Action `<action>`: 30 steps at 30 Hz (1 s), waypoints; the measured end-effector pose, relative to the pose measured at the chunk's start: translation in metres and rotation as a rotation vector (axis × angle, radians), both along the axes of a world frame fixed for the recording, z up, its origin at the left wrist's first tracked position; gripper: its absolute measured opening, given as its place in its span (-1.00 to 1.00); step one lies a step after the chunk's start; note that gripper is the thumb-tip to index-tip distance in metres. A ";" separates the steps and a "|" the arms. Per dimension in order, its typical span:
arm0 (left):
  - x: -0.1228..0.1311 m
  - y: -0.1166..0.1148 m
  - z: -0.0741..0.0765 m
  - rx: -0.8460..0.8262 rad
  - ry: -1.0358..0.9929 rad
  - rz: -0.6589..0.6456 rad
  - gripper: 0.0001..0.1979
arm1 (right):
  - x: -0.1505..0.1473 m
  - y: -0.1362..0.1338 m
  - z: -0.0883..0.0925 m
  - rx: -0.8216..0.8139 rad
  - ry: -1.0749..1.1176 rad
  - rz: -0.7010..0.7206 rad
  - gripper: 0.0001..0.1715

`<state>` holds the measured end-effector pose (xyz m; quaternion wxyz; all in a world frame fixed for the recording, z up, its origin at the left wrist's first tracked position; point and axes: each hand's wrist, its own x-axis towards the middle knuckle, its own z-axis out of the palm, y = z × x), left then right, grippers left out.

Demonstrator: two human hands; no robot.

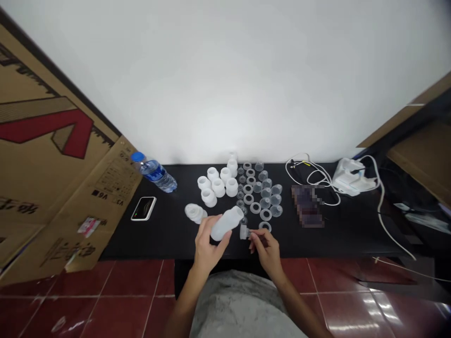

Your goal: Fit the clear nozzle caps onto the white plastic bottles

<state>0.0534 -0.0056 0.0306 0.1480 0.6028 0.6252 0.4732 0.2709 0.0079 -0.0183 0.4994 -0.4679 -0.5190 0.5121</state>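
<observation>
Lap: a grey cloth (243,305) lies below both hands, closest to the camera.
Left hand (206,246): closed around the lower body of a plastic bottle (225,224).
Right hand (266,246): fingertips pinched on a small clear part (244,232), just beside the bottle's mouth.
Bottle place: tilted between the hands, over the near edge of the black table (169,234).
Handling: the bottle looks light, smooth and a little slippery. Its thin wall may give if squeezed, so the middle of the body seems the best hold.
Beyond the hands: white cups (218,185) and rows of rings (262,197).
</observation>
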 end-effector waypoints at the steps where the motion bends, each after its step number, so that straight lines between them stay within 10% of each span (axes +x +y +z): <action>1: -0.002 -0.012 -0.007 -0.032 -0.099 0.008 -0.56 | 0.000 0.001 0.001 -0.005 0.020 -0.020 -0.61; 8: -0.006 -0.050 -0.039 -0.163 -0.519 0.048 -0.46 | 0.001 0.007 0.006 -0.011 0.121 -0.039 -0.66; 30: -0.014 -0.019 -0.032 -0.201 -0.620 0.061 -0.47 | 0.007 0.009 0.005 0.002 0.095 0.143 -0.76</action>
